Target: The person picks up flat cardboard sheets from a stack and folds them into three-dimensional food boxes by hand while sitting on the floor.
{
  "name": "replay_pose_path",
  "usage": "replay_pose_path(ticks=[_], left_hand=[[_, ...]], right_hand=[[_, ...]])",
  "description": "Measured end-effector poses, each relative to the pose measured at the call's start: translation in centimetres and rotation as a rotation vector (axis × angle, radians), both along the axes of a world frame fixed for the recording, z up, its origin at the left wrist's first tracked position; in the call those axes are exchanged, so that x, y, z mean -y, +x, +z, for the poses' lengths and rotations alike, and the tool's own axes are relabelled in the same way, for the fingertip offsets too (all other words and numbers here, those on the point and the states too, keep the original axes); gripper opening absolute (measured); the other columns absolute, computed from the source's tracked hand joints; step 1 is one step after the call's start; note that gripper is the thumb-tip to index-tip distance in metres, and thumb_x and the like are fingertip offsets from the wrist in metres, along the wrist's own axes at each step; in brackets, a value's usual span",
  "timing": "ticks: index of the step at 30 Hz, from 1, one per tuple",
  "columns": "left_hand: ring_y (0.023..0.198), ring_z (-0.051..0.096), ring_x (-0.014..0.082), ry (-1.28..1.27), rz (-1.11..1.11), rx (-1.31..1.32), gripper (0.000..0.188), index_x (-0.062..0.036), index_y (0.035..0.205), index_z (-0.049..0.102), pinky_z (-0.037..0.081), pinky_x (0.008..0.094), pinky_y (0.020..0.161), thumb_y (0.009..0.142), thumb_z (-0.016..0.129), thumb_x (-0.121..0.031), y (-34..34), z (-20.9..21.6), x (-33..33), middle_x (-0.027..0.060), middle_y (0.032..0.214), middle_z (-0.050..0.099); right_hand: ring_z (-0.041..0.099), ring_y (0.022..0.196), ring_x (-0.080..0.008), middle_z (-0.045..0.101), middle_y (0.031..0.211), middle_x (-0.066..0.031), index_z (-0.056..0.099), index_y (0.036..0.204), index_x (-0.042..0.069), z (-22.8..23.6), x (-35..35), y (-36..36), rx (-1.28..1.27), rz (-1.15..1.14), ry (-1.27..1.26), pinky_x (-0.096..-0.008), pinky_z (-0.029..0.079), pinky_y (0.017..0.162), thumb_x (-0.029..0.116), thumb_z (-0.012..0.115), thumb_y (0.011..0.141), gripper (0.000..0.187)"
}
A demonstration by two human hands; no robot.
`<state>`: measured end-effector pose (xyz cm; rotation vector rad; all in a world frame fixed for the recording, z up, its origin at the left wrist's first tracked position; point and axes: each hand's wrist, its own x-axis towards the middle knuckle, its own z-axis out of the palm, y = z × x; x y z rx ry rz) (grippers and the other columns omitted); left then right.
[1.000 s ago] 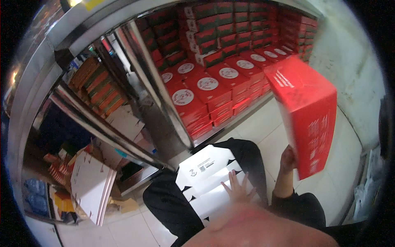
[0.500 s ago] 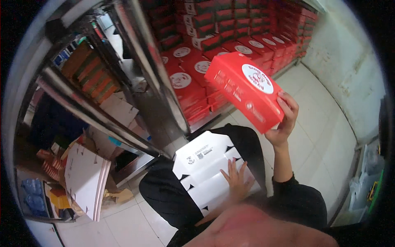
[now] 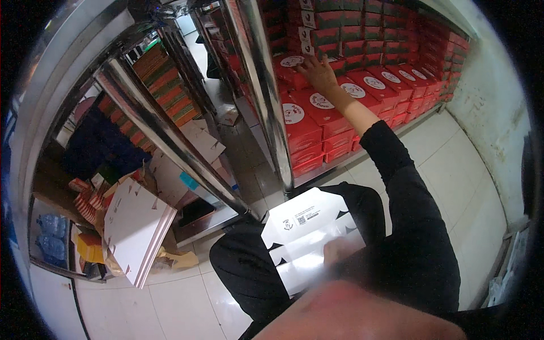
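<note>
My right hand [image 3: 318, 75] reaches far forward over the red boxes [image 3: 328, 113] stacked on the low shelf. Its fingers are spread at the top of a red box with a round white label, and nothing shows lifted in them. A flat white carton blank [image 3: 309, 218], with cut corners and small black print, lies across my lap. Resting on the blank near its right side, my left hand [image 3: 338, 251] is blurred and partly hidden by the right sleeve, so its fingers cannot be made out.
Shiny metal posts [image 3: 263, 85] stand between the box shelf and a left-hand rack. White flat board sheets [image 3: 133, 226] lean at the left, near clear plastic bottles [image 3: 51, 235]. More red boxes [image 3: 362, 34] rise at the back. A pale wall [image 3: 487, 107] bounds the right side.
My right hand has gone from holding a red box up at the right to reaching forward onto the stack, without that box raised. The view has shifted; the blank stays on my lap.
</note>
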<state>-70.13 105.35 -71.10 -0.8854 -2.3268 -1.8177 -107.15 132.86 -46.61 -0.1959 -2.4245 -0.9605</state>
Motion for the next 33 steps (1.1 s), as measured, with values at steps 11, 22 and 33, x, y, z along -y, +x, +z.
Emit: replay_pose_path(ticks=[11, 22, 33], left_hand=[[0.087, 0.054, 0.0201, 0.579, -0.201, 1.037, 0.04, -0.0138, 0.129, 0.046, 0.046, 0.0361, 0.075, 0.093, 0.063, -0.015, -3.6, 4.2, 0.9, 0.0093, 0.11, 0.056], [0.068, 0.056, 0.0111, 0.705, -0.141, 1.274, 0.043, -0.0156, 0.132, 0.043, 0.05, 0.0249, 0.061, 0.094, 0.063, -0.01, -2.5, 5.5, 3.4, 0.0029, 0.095, 0.061], [0.093, 0.06, 0.0105, 0.532, -0.29, 0.794, 0.028, -0.005, 0.124, 0.045, 0.057, 0.0261, 0.072, 0.098, 0.056, -0.009, 2.0, 8.0, -4.8, 0.0029, 0.1, 0.055]], right_hand=[[0.033, 0.137, -0.0284, 0.04, 0.146, -0.0094, 0.039, 0.145, 0.012, -0.5, -1.8, -2.5, 0.053, -0.234, -0.143, -0.0623, 0.024, 0.107, 0.024, 0.048, 0.092, 0.054], [0.049, 0.116, -0.0328, 0.054, 0.122, -0.0161, 0.058, 0.13, 0.006, -6.1, 10.7, 38.9, 0.251, 0.852, -1.461, -0.0437, 0.035, 0.102, 0.04, 0.052, 0.094, 0.05], [0.045, 0.131, -0.0408, 0.046, 0.142, -0.0231, 0.042, 0.14, -0.004, -15.5, 13.0, 47.9, -0.22, 0.403, -1.136, -0.0467, 0.034, 0.11, 0.016, 0.048, 0.099, 0.046]])
